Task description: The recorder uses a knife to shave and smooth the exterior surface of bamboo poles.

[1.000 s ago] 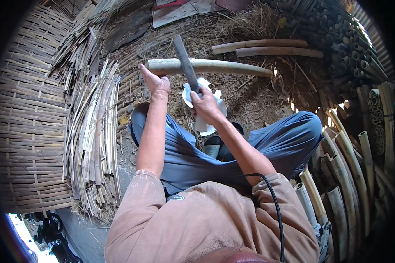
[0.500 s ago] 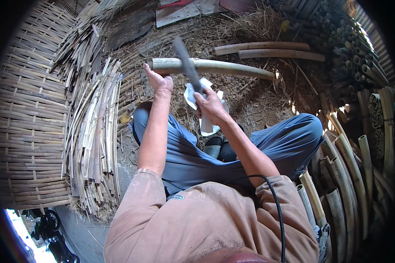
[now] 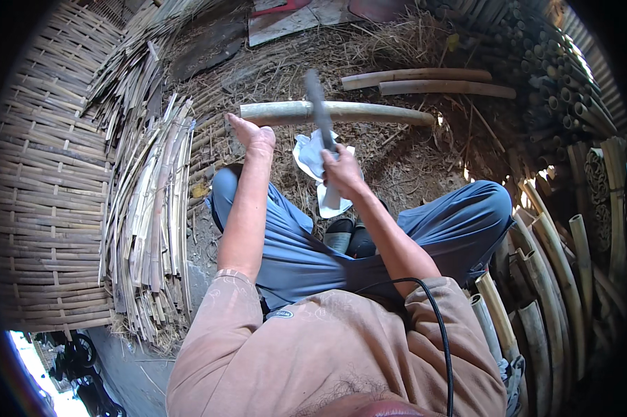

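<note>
A thick, pale bamboo pole (image 3: 376, 112) lies crosswise in front of me, its cut end at the left. Palm up, my left hand (image 3: 252, 133) is open just on the near side of that end, its fingers stretched out; whether it touches the pole I cannot tell. My right hand (image 3: 343, 172) is wrapped round the handle of a long knife (image 3: 319, 104). The blade, smeared by motion, points away from me and crosses in front of the pole. Behind the right hand is a crumpled white sheet (image 3: 306, 154) on the ground.
Two bamboo lengths (image 3: 424, 74) lie farther off to the right. Split strips (image 3: 157, 201) are heaped at my left beside a woven bamboo panel (image 3: 49, 187). Several poles (image 3: 543, 278) stand close at my right. More are stacked at the far right (image 3: 571, 104).
The knife and right hand have shifted to the right. The pole's left end has tipped lower toward the ground, and my left hand has dropped slightly nearer me, opening away from the pole.
</note>
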The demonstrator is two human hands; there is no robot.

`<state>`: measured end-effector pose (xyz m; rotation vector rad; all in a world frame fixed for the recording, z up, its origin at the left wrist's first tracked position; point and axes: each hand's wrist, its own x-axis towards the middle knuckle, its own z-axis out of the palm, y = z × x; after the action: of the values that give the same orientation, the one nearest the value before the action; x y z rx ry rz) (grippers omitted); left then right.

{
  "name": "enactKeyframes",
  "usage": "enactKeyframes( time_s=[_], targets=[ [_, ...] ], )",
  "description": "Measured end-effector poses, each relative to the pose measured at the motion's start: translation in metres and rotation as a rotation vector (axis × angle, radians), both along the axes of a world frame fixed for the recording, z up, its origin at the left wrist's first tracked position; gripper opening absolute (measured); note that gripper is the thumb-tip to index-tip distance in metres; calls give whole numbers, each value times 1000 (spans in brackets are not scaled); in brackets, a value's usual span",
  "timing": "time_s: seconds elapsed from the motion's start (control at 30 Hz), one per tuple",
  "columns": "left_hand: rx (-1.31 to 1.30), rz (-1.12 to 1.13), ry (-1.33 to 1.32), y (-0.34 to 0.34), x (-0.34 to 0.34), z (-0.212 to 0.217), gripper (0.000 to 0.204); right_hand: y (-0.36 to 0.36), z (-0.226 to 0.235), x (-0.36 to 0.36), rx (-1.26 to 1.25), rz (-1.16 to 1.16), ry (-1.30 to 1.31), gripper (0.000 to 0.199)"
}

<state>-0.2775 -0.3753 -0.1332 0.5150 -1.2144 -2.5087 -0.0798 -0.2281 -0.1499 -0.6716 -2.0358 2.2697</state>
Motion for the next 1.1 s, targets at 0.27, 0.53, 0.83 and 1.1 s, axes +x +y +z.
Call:
enactKeyframes(
  time_s=[0.27,0.53,0.83,1.1],
  targets=[
    [136,-61,271,14,-2,-6,53,-12,4,-4,-23,62,54,36],
    [-92,23,51,18,21,20,65,18,6,-2,-144,-358,-112,21],
    [-53,-47,59,11,15,12,107,-8,10,-5,-100,110,41,26],
    [-110,-17,7,16,7,1,103,-1,9,-7,-90,-65,-37,24]
  ],
)
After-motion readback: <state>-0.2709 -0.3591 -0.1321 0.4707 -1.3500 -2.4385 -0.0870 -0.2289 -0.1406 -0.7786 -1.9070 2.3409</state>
